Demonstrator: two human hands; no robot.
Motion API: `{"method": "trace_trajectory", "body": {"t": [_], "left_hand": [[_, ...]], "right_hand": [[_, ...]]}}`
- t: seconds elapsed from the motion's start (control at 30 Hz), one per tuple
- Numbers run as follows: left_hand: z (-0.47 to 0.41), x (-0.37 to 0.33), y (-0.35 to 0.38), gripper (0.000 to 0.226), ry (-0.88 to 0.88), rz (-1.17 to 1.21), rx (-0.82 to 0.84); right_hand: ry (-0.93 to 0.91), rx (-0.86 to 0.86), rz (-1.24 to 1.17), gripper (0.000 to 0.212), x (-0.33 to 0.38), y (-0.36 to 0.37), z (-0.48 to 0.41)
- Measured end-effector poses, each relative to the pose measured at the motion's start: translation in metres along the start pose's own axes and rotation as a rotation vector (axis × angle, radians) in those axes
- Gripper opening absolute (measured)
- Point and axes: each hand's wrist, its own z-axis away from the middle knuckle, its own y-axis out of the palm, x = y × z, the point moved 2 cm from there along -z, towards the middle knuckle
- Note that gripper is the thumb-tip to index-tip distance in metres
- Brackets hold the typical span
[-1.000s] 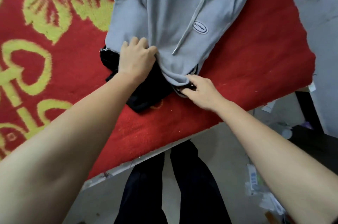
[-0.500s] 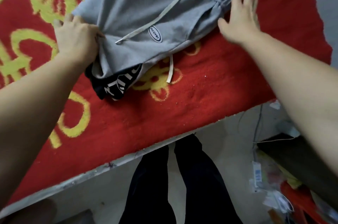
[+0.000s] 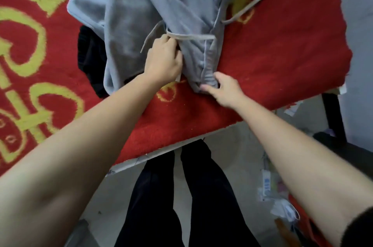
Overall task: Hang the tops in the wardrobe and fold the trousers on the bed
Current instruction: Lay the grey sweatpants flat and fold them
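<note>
Grey fleece trousers (image 3: 161,4) with a pale flat drawstring (image 3: 191,37) lie rumpled on the red bed blanket patterned in yellow (image 3: 282,55). They sit near its front edge, where we stand, and partly cover a black garment (image 3: 90,59) that shows at their left side. We hold the end nearest us, which looks like the gathered waistband. Our left hand (image 3: 164,61) has its fingers (image 3: 166,42) curled into the cloth just where the drawstring crosses. Our right hand (image 3: 224,88) pinches the bunched edge between thumb and fingers, so neither hand is open or empty. We judge the two grips are set side by side so that we can draw this end taut and square it before laying the legs flat. The cloth is twisted between our hands, which suggests the folding has barely begun. The drawstring trails loose to the right over the blanket, and we would tuck it in so it does not spoil the fold.
</note>
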Motion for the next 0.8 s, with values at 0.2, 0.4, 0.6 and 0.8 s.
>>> {"method": "trace_trajectory", "body": {"t": [0.2,0.4,0.6,0.8], "left_hand": [[0.011,0.013,0.017,0.047,0.057,-0.095,0.103],[0.008,0.002,0.018,0.068,-0.133,0.226,0.041],[0.031,-0.01,0.041,0.088,-0.238,-0.143,-0.151],[0.063,-0.068,0.063,0.047,0.038,-0.064,-0.367]], "right_hand": [[0.043,0.219,-0.044,0.018,-0.008,0.005,0.012],[0.146,-0.418,-0.026,0.042,0.009,-0.088,-0.058],[0.066,-0.504,-0.058,0.076,0.052,-0.137,-0.119],[0.031,-0.318,-0.011,0.056,0.023,-0.118,-0.119]]}}
